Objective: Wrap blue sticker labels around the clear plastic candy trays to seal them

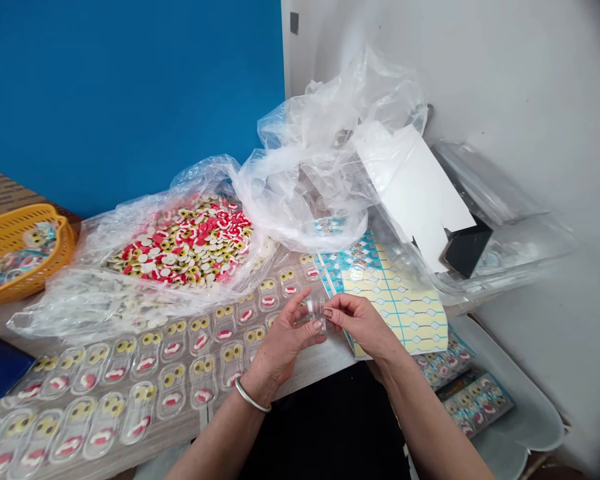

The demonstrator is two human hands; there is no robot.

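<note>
"Head camera, what did the hands have?"

"Left hand (pixel 285 343) and right hand (pixel 363 327) pinched a small clear plastic piece (pixel 313 312) between their fingertips, just over the table's edge."

"What was the risk?"

"A slackened pinch could have dropped it onto the candy-filled blister packs (pixel 203 380) or the printed sticker sheet (pixel 395 300); its slick surface might have caused that."

This is a small packing workshop: a wooden workbench (pixel 325 357) against a blue wall (pixel 130 100) holds rows of clear blister packs (pixel 147 357), a bag of loose sweets (pixel 180 243) and sticker sheets (pixel 395 300)
</note>
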